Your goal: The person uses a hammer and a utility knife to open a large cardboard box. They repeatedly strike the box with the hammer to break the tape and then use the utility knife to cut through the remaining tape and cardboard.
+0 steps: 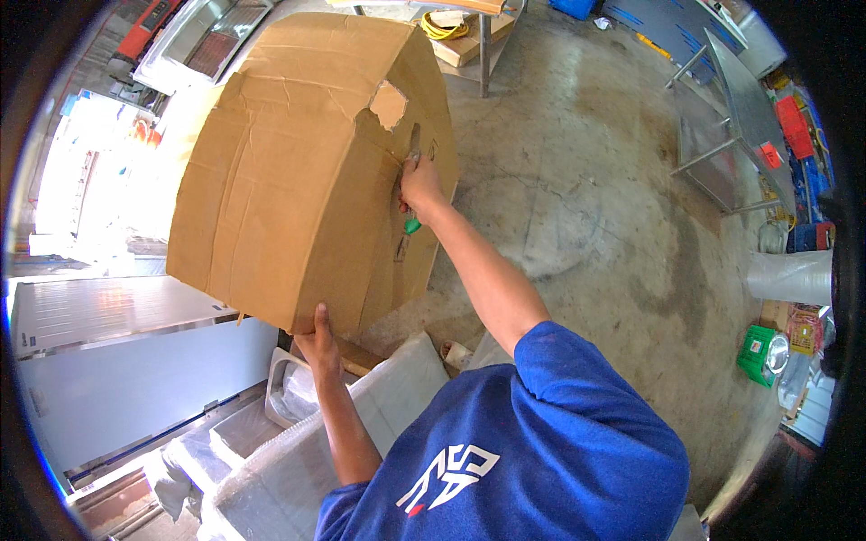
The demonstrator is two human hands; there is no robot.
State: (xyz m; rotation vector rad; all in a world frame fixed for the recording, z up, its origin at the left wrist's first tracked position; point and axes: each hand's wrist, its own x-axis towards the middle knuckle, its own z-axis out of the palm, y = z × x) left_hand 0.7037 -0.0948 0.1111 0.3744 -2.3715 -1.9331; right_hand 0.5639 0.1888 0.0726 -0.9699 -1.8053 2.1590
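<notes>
The left hand (317, 338) is gripping the bottom corner of a large cardboard box (298, 171), which is standing raised above a plastic-wrapped white object (298, 451). The right hand (419, 185) is clenching a green-handled cutter (412, 180) against the box's side (its blade tip is hard to make out, and the handle is mostly hidden).

From my remote seat I saw a stained grey concrete floor (586, 180) that filled the right half of the scene, with a bare steel table (735, 117) standing at the far right and red and blue crates (798, 135) stacked beyond it. On the near left stood a white chest-like cabinet (117, 361), and hard daylight from an opening (90, 171) washed out the left side. At the far middle, a wooden bench (469, 41) carried a yellow coil (442, 25).
</notes>
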